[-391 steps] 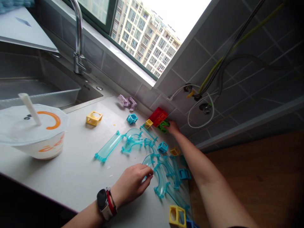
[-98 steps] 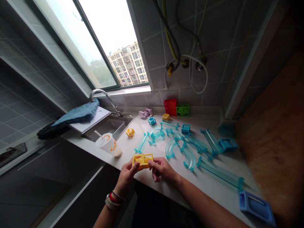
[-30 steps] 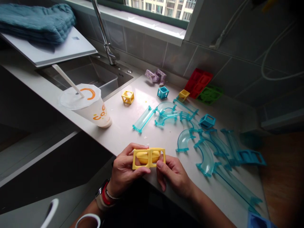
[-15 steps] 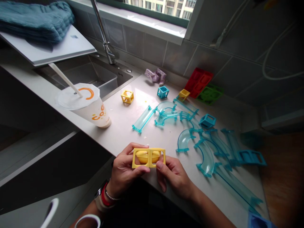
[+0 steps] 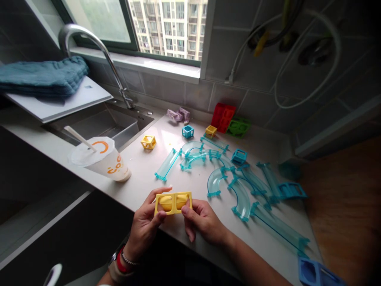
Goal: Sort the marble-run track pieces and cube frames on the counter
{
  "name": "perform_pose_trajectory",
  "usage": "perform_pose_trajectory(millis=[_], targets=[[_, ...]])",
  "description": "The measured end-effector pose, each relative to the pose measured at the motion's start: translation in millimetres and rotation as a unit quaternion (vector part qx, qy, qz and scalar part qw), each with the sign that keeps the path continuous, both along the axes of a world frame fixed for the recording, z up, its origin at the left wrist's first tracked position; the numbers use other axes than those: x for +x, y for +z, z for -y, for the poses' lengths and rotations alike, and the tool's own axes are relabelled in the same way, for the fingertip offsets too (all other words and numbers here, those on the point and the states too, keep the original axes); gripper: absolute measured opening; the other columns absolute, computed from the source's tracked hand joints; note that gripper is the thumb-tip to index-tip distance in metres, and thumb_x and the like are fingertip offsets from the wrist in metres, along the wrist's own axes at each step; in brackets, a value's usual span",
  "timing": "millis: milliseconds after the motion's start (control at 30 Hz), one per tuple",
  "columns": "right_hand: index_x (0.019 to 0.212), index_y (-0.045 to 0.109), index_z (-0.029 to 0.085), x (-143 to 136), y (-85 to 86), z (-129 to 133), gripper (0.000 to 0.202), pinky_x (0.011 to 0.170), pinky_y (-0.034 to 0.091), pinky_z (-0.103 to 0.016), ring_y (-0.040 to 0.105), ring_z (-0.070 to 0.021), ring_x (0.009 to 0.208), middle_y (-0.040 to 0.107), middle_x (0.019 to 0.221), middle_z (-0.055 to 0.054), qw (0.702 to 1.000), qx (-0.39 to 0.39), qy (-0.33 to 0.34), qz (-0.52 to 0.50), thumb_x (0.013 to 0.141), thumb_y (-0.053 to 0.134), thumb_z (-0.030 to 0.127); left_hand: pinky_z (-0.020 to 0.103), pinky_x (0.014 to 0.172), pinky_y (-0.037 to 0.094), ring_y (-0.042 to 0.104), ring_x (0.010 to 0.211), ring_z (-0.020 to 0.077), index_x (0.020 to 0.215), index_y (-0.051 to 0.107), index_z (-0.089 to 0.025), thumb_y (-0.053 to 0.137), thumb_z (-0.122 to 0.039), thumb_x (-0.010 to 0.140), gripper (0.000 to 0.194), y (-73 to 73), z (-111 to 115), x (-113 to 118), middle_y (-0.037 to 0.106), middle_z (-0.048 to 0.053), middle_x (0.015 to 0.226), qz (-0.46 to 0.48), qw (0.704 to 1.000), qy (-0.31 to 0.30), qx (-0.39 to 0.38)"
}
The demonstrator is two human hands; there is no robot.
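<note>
A yellow double-cube block (image 5: 173, 195) with rounded openings and curved inner surfaces is held between my two hands at the counter's front edge. My left hand (image 5: 145, 222) grips its left end, thumb at the lower front corner and index finger stretched out behind the top. At the right end, my right hand (image 5: 205, 222) pinches it with the thumb on the front face; its other fingers are partly hidden. Nearest to the block lie clear teal track pieces: a straight one (image 5: 166, 165) behind it and a curved one (image 5: 216, 182) to its right.
A paper cup with a straw (image 5: 104, 161) stands at the left, before the sink (image 5: 122, 123). Loose cubes, a yellow one (image 5: 148, 142) and a teal one (image 5: 187, 131), sit farther back. Red (image 5: 223, 117) and green (image 5: 238, 127) blocks lean by the wall. A blue block (image 5: 318, 274) is at lower right.
The head view has tilted up, showing more of the window. Both hands still hold the yellow block, whose front has turned slightly; my left index finger sticks out farther from it.
</note>
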State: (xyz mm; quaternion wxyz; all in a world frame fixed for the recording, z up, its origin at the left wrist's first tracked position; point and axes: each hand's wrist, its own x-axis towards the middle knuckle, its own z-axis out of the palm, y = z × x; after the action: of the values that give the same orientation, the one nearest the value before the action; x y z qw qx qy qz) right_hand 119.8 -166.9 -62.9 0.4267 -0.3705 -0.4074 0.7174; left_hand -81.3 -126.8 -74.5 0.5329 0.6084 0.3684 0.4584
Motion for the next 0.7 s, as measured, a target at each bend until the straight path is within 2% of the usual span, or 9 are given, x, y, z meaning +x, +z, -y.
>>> perform_pose_trajectory(millis=[100, 200, 300, 367, 433, 500, 600, 667, 700], targets=[[0.102, 0.063, 0.015, 1, -5.9, -7, 0.055, 0.043, 0.034, -0.021, 0.048, -0.0098, 0.035, 0.06, 0.047, 0.004, 0.999, 0.002, -0.017, -0.052, 0.093, 0.059, 0.069, 0.048, 0.094, 0.06, 0.058, 0.13, 0.0402, 0.084, 0.077, -0.016, 0.056, -0.058, 0.097, 0.048, 3.6, -5, 2, 0.051, 0.016, 0.151, 0.08, 0.993, 0.005, -0.083], [0.097, 0.059, 0.018, 0, -14.4, -14, 0.057, 0.04, 0.032, -0.021, 0.045, -0.0095, 0.034, 0.061, 0.047, 0.004, 0.991, -0.006, -0.069, -0.11, 0.089, 0.06, 0.074, 0.044, 0.086, 0.063, 0.064, 0.122, 0.0354, 0.093, 0.074, -0.018, 0.059, -0.053, 0.097, 0.038, 13.0, -13, 5, 0.054, 0.014, 0.15, 0.086, 0.987, 0.058, -0.125], [0.084, 0.052, 0.021, -3, -20.5, -19, 0.06, 0.036, 0.027, -0.02, 0.039, -0.0083, 0.031, 0.057, 0.042, 0.006, 0.98, -0.033, -0.126, -0.15, 0.082, 0.063, 0.08, 0.035, 0.08, 0.063, 0.07, 0.111, 0.0275, 0.1, 0.07, -0.02, 0.068, -0.045, 0.093, 0.027, 33.2, -25, 9, 0.062, 0.011, 0.139, -0.006, 0.988, 0.139, -0.067], [0.08, 0.051, 0.022, -5, -21.5, -20, 0.064, 0.035, 0.024, -0.02, 0.036, -0.0076, 0.03, 0.056, 0.04, 0.006, 0.977, -0.046, -0.136, -0.16, 0.077, 0.065, 0.084, 0.032, 0.078, 0.061, 0.071, 0.107, 0.0256, 0.111, 0.065, -0.022, 0.072, -0.044, 0.09, 0.031, 53.7, -38, 15, 0.064, 0.01, 0.134, -0.074, 0.985, 0.157, 0.009], [0.08, 0.052, 0.021, -5, -19.8, -21, 0.066, 0.036, 0.024, -0.02, 0.037, -0.0074, 0.031, 0.056, 0.041, 0.006, 0.977, -0.048, -0.132, -0.162, 0.074, 0.065, 0.085, 0.032, 0.079, 0.06, 0.07, 0.108, 0.0258, 0.117, 0.062, -0.023, 0.074, -0.043, 0.088, 0.038, 77.7, -54, 25, 0.066, 0.01, 0.13, -0.129, 0.977, 0.141, 0.09], [0.082, 0.055, 0.019, -3, -15.7, -21, 0.065, 0.037, 0.025, -0.02, 0.038, -0.0074, 0.031, 0.057, 0.042, 0.005, 0.978, -0.044, -0.126, -0.159, 0.073, 0.069, 0.082, 0.032, 0.081, 0.059, 0.071, 0.107, 0.025, 0.117, 0.061, -0.022, 0.071, -0.044, 0.09, 0.036, 101.5, -74, 41, 0.069, 0.01, 0.125, -0.172, 0.968, 0.106, 0.15], [0.096, 0.063, 0.016, 2, -7.8, -20, 0.056, 0.038, 0.02, -0.02, 0.034, -0.0062, 0.031, 0.056, 0.042, 0.007, 0.98, -0.044, -0.099, -0.166, 0.077, 0.077, 0.067, 0.033, 0.076, 0.059, 0.073, 0.096, 0.0233, 0.128, 0.053, -0.022, 0.066, -0.046, 0.093, 0.045, 129.1, -109, 75, 0.072, 0.01, 0.116, -0.225, 0.954, 0.027, 0.196], [0.105, 0.065, 0.015, 6, -4.1, -19, 0.05, 0.039, 0.016, -0.02, 0.031, -0.0056, 0.032, 0.055, 0.043, 0.008, 0.977, -0.049, -0.085, -0.187, 0.081, 0.078, 0.057, 0.034, 0.075, 0.059, 0.073, 0.095, 0.0236, 0.135, 0.049, -0.022, 0.062, -0.048, 0.095, 0.05, 138.5, -135, 104, 0.072, 0.011, 0.116, -0.304, 0.923, -0.031, 0.234], [0.107, 0.066, 0.016, 8, -3.2, -19, 0.047, 0.039, 0.016, -0.02, 0.031, -0.0057, 0.033, 0.055, 0.043, 0.008, 0.975, -0.052, -0.083, -0.2, 0.082, 0.077, 0.053, 0.034, 0.075, 0.059, 0.073, 0.095, 0.0237, 0.133, 0.051, -0.021, 0.058, -0.048, 0.096, 0.046, 140.2, -148, 121, 0.072, 0.011, 0.115, -0.362, 0.892, -0.057, 0.264]])
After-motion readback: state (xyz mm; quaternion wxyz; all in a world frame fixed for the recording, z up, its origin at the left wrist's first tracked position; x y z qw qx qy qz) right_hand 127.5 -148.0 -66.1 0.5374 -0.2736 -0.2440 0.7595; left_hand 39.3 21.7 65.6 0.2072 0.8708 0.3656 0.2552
